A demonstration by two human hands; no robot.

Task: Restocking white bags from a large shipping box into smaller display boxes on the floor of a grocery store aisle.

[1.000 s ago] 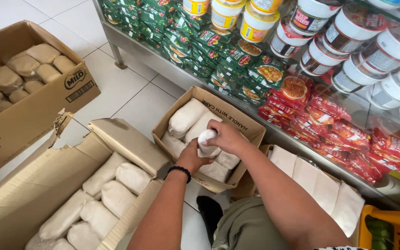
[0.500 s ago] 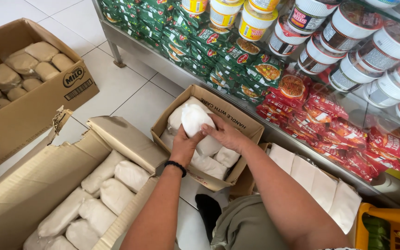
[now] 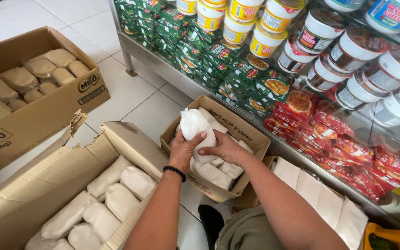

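Above the small cardboard box [image 3: 237, 134] on the tiled floor [image 3: 130, 97], both hands hold one white bag [image 3: 196, 132] of a white powder or grain. The left hand [image 3: 184, 150] grips the bag from the lower left side, with the thumb lying across its front, and it wears a dark bead bracelet [image 3: 175, 171] on the wrist. The right hand [image 3: 223, 149] touches the same bag from the right, with its fingers [image 3: 208, 150] pressed on the lower part. So both hands are closed around this bag, and the bag stands almost upright, with its top tilted a little away from the person. Its lower end is among the other white bags [image 3: 216, 173] that fill the small box.

Near the left arm, a large torn carton [image 3: 38, 185] lies open and holds more white bags [image 3: 112, 190] in rows. Further to the left, another open carton [image 3: 38, 115] contains brownish bags [image 3: 42, 69]. Just behind the small box, a glass display shelf [image 3: 172, 74] shows green noodle packets [image 3: 209, 55], red noodle packets [image 3: 329, 129] and round noodle cups [image 3: 348, 60]. Beside the right arm, flat white packs [image 3: 315, 185] stand in one more box, and a yellow basket [image 3: 394, 236] is at the lower right corner.
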